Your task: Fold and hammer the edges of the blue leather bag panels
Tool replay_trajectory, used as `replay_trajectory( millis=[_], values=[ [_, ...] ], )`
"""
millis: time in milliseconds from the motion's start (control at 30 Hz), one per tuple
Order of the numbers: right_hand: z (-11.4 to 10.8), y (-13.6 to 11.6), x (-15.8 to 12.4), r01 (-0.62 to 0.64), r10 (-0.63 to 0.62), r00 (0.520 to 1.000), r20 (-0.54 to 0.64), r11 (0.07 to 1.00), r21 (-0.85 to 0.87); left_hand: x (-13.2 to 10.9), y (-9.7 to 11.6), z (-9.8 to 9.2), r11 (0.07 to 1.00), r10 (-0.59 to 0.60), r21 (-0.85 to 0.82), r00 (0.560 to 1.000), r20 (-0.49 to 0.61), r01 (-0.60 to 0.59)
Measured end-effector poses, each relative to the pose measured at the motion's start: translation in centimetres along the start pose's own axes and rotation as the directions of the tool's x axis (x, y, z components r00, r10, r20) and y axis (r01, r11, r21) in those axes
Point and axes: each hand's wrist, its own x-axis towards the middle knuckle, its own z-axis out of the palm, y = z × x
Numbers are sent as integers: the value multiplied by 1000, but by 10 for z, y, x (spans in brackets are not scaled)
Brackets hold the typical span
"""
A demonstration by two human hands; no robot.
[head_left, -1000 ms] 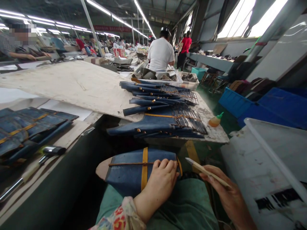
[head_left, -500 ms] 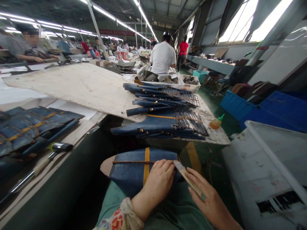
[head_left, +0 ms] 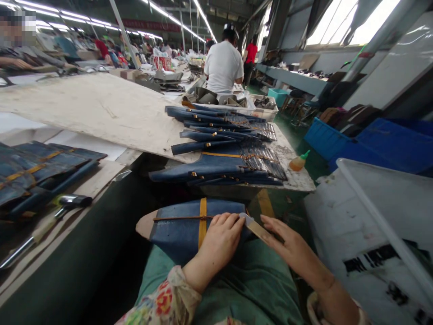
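Observation:
Across my lap, on green cloth, lies a blue leather boot upper (head_left: 172, 239) with a yellow strip (head_left: 202, 216) down its middle and a thin brown cord along its top. A pale pink-beige end shows at its left. My left hand (head_left: 221, 239) lies over the upper's right part, fingers bent and close together, pressing on it. In my right hand (head_left: 287, 243) is a flat wooden-handled tool (head_left: 259, 230) with a pale tip, slanting toward my left fingertips. The tip meets the work beside those fingers; the exact contact is hidden.
Blue uppers (head_left: 216, 167) are fanned on the table ahead, near a glue bottle (head_left: 297, 162). At left are more uppers (head_left: 37, 169) and a hammer (head_left: 50, 221). A white bin (head_left: 365, 198) and blue crates (head_left: 324, 140) stand at right. A person (head_left: 223, 65) sits ahead.
The whole view has shifted slightly, so things appear a little higher and further left. My right hand has turned somewhat, and the tool lies flatter. My left hand stays on the upper.

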Motion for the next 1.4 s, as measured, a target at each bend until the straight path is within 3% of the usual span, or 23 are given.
replay_trajectory(
  millis=[167, 233, 333, 500, 700, 967, 1133, 1400],
  values=[
    [-31, 4, -1, -16, 4, 961, -277, 999, -41, 0, -1, 3, 1000, 4, -7, 1000, -10, -4],
    [-28, 0, -3, 20, -42, 971, -236, 995, -96, 0, -1, 4, 1000, 1, -1, 1000, -14, -1],
    [-11, -9, -6, 108, -122, 990, -76, 980, -170, 0, -1, 4, 1000, 4, 20, 1000, -24, -3],
    [22, -11, -5, 218, -194, 975, 105, 929, -301, -2, -1, 4, 1000, 4, 31, 1000, -23, -4],
    [47, 4, 0, 190, -209, 978, 2, 889, -417, -5, 0, 5, 1000, -2, 10, 999, -34, 3],
    [13, 3, 13, -1, -11, 998, -66, 985, -170, -10, -1, 13, 997, -11, 70, 996, -92, 17],
    [20, -4, 10, 49, -53, 998, -25, 988, -144, -9, 1, 7, 995, -10, 99, 996, -86, 19],
    [25, -13, 15, 163, -172, 985, -9, 946, -281, -12, -4, -6, 997, -30, 67, 999, -41, 33]
  ],
)
